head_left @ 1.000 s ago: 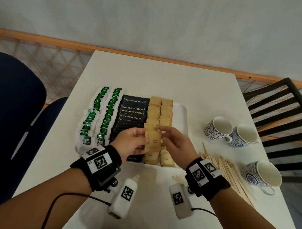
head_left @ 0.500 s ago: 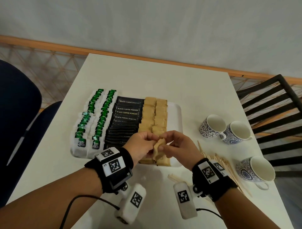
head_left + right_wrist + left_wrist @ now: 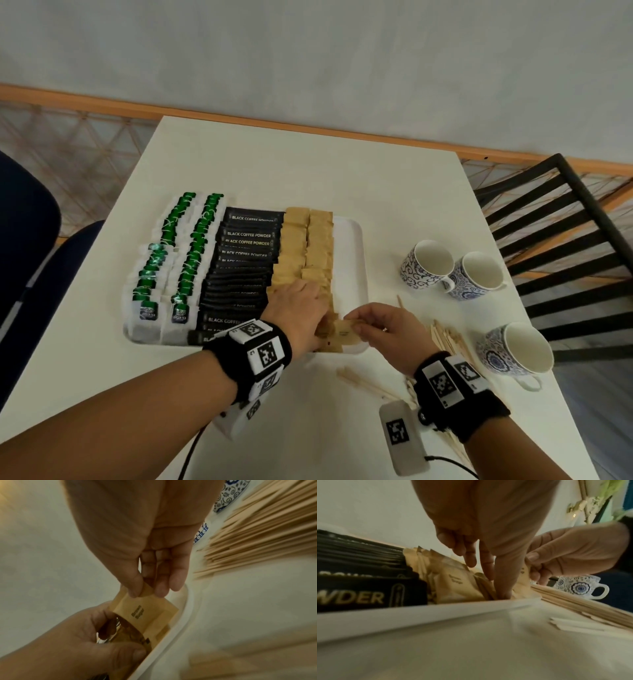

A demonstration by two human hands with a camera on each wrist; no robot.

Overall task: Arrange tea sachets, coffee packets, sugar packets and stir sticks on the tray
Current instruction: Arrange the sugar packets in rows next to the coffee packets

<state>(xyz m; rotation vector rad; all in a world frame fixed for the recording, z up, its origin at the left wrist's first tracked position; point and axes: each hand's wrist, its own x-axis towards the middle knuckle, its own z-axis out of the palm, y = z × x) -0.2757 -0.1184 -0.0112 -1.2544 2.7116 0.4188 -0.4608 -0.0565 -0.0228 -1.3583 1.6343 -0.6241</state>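
Note:
A white tray (image 3: 349, 240) holds rows of green tea sachets (image 3: 178, 260), black coffee packets (image 3: 239, 274) and brown sugar packets (image 3: 305, 240). My right hand (image 3: 363, 329) pinches one brown sugar packet (image 3: 344, 334) by its edge between thumb and fingers, low over the tray's near right corner. In the right wrist view this packet (image 3: 145, 612) hangs just inside the tray rim (image 3: 171, 632). My left hand (image 3: 308, 308) rests on the near end of the sugar rows, its straight fingers (image 3: 503, 585) pushed down among the packets. Stir sticks (image 3: 448, 339) lie on the table right of the tray.
Three blue-patterned cups (image 3: 428, 263), (image 3: 479, 274), (image 3: 517, 349) stand on the table's right side. A few loose sticks (image 3: 363, 380) lie near the front edge. A black slatted chair (image 3: 555, 219) is to the right and a dark blue chair (image 3: 27, 240) to the left.
Both hands held the sugar packet above the tray before. The left hand has let go and pressed into the sugar rows. The right hand has lowered the packet to the near right corner.

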